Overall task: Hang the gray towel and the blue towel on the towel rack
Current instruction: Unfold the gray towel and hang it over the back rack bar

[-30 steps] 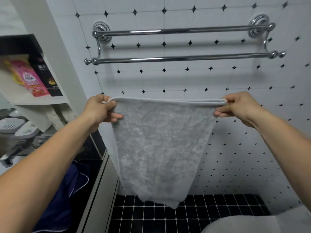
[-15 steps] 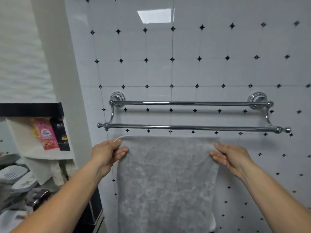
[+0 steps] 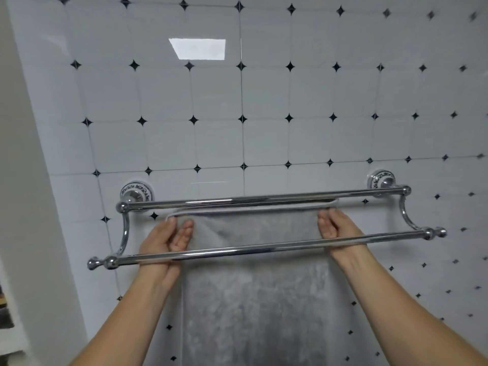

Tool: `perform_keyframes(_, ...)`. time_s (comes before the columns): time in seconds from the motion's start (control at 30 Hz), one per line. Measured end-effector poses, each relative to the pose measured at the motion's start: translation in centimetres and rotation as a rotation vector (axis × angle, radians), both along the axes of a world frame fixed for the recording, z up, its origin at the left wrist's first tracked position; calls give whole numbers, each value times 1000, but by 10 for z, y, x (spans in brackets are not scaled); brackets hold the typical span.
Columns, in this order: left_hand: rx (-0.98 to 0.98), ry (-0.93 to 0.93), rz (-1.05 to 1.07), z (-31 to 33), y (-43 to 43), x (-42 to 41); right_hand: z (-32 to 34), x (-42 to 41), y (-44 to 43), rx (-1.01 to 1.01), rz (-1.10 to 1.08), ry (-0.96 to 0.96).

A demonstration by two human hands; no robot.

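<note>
I'm seeing both hands, left (image 3: 169, 236) and right (image 3: 334, 228), having risen, gripping the gray towel (image 3: 253, 299) between the towel rack (image 3: 264, 200) bars.

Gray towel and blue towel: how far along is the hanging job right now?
Done: nothing is hung yet. In hand: the left hand and right hand hold the fuzzy gray towel by its top corners, up between the bars of the chrome double-bar towel rack, its edge just under the upper bar. Left: draping it over; the blue towel is out of view.
</note>
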State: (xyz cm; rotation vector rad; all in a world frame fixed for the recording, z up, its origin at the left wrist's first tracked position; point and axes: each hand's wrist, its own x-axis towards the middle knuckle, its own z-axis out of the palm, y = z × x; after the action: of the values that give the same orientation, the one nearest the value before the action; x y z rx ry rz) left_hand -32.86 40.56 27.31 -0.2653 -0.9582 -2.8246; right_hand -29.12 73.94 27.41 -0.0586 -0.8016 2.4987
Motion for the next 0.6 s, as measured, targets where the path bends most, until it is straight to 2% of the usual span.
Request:
perform_keyframes(0.13, 128, 71, -24, 22, 13, -18, 20, -18, 0, -48, -40, 91)
perform_keyframes(0.3, 283, 101, -15, 44, 19, -28, 43, -33, 2, -78, 84, 119)
perform_keyframes(0.43, 312, 165, -32, 51, 22, -30, 53, -37, 2, -58, 171, 249)
perform_keyframes(0.6, 357, 340, -114, 37, 23, -21, 29, -32, 15, -46, 219, 388)
